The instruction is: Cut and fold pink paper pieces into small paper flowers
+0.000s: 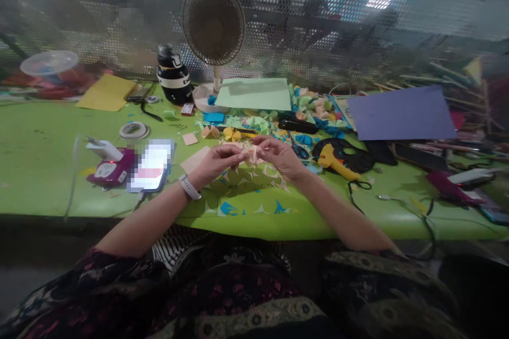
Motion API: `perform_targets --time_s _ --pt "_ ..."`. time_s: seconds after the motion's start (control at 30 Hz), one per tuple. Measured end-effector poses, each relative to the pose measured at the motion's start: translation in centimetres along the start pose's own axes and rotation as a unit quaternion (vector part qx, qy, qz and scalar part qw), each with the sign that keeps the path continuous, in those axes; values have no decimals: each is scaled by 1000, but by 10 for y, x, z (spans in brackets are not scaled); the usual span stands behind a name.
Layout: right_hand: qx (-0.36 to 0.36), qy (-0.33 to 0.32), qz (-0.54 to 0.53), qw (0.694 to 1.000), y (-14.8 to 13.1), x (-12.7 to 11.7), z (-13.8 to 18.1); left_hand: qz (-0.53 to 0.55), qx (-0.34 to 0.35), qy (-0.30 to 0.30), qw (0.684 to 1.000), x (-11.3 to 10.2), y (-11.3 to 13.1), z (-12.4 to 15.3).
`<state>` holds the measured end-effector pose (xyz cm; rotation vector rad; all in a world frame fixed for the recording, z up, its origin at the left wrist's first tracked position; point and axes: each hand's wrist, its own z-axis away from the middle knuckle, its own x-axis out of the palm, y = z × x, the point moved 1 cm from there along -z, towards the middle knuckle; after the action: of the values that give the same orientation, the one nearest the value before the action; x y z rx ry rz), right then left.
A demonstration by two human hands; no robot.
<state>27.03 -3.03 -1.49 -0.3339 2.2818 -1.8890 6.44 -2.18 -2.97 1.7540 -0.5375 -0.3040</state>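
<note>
Between the fingertips of both hands is a small peach piece of folded paper (253,155), held just above the green table. My left hand (218,161), with a white band at the wrist, pinches its left side. On the other side, the thumb and fingers of my right hand (280,156) close on it; part of the paper is hidden behind them. Paper scraps (274,206) in peach, white and blue lie below. Just beyond the hands sit a yellow paper flower (232,134) and a peach folded piece (210,132).
A lit phone (151,165) and a purple power socket (111,168) lie left, near a tape roll (134,130). Behind stand a bottle (174,77) and fan (213,24). Scissors (300,151), a yellow glue gun (338,163) and a purple sheet (401,113) are right.
</note>
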Motion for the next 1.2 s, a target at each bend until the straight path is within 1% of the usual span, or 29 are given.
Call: perform_targets --time_s 0.1,0.23,0.43,0.6,0.8,1.03,1.13,1.2 --pt "18 -5 -27 999 4 8 3 3 -3 -13 1000 1 0 0" --pt "25 21 -55 998 7 14 4 16 -4 -3 1000 1 -2 0" --pt "32 57 -99 993 10 14 2 19 -17 8 1000 2 -4 0" --pt "42 55 -95 993 14 18 3 16 -5 7 1000 4 -3 -1" --pt "60 81 -83 991 12 21 3 0 -25 24 999 4 -3 1" --pt "57 69 -64 994 17 26 6 -26 -24 40 999 6 -1 0" --pt "59 67 -70 994 16 24 4 -22 -22 45 998 6 -2 0" --pt "60 69 -70 993 13 18 1 -8 -15 50 999 4 -2 -1"
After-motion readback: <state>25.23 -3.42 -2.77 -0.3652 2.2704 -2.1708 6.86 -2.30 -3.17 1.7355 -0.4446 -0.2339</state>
